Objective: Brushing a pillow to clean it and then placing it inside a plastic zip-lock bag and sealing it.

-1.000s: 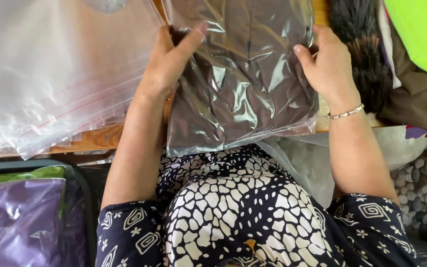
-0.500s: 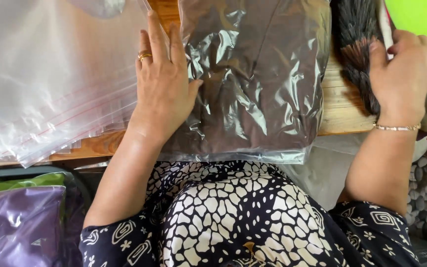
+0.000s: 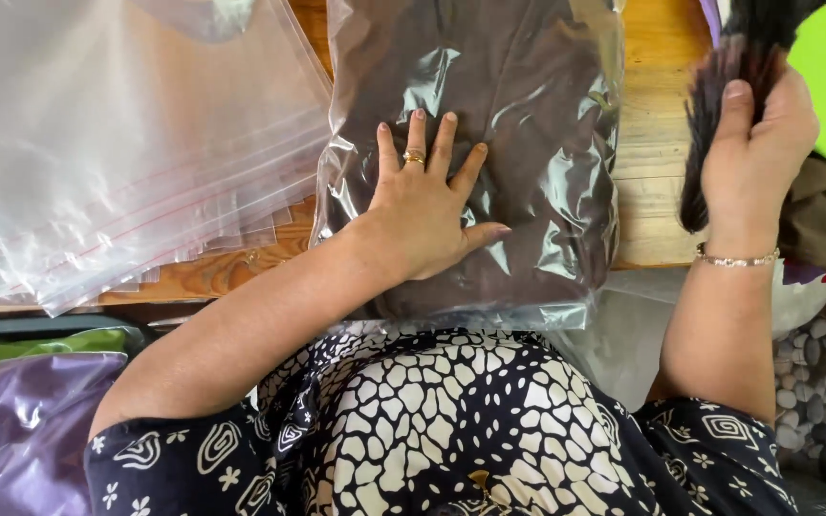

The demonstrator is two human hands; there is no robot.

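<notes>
Your wooden table [image 3: 657,143] runs across the far part of the scene, its near edge just beyond your patterned dark-and-white clothing [image 3: 451,430]. On the left of it lies a loose stack of empty clear plastic bags [image 3: 117,153], fanned out and overlapping. At the near left, below the table edge, sits a purple bagged item [image 3: 11,430] with a green one [image 3: 40,344] just beyond it.

In the middle, the clear bag holding dark brown fabric [image 3: 528,115] lies flat on the table, its near end hanging slightly over the edge toward you. Your left hand [image 3: 427,215] presses down on it, palm flat, fingers spread apart and the thumb pointing right, with a gold ring [image 3: 414,156] on one finger.

At the far right, your right hand [image 3: 757,153] is closed around a bundle of dark hair-like fibres [image 3: 719,105], thumb laid along it. A thin bracelet [image 3: 736,258] circles that wrist.
</notes>
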